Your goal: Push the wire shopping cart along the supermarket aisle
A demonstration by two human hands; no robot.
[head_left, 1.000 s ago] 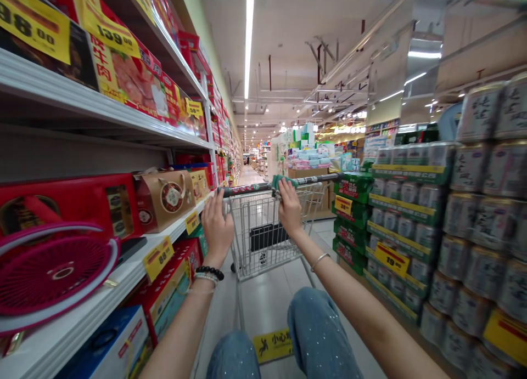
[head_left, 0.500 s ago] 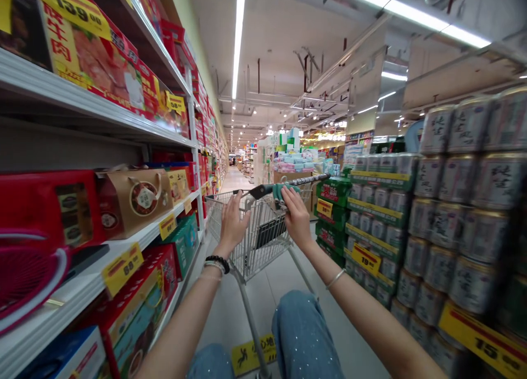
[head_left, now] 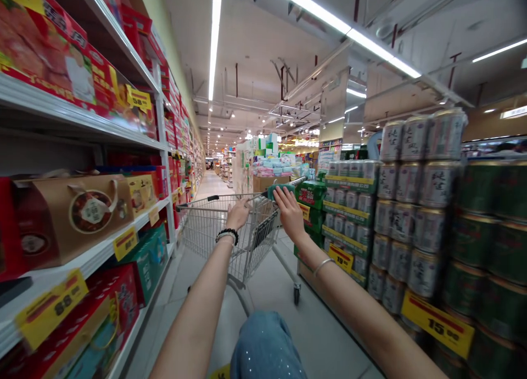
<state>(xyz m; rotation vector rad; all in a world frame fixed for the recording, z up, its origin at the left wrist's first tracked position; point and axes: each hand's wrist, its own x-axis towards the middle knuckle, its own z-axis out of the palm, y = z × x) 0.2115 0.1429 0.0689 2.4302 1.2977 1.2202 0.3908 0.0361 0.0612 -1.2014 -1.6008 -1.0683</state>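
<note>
A wire shopping cart (head_left: 206, 231) stands in front of me, turned at an angle. My left hand (head_left: 237, 214), with dark beads at the wrist, is at the cart's upper rim, its fingers bent over the wire. My right hand (head_left: 290, 213) lies over a teal cloth (head_left: 278, 189), pressing it against the cart's handle bar (head_left: 299, 180). The fingers of this hand are fairly straight and close together, and the cloth shows beyond their tips. One denim-covered knee (head_left: 265, 346) is bent below my arms.
Shelves (head_left: 140, 225) of red gift boxes with yellow price tags line the left side. Stacked cans (head_left: 399, 209) and green-wrapped drink packs (head_left: 310, 198) rise close on the right. A cart wheel (head_left: 297, 293) rests on the tiled floor (head_left: 280, 291).
My view has swung right and moved slightly. My left hand's fingers, stretched before, now bend at the cart rim. The right hand stays with the cloth on the handle bar.
</note>
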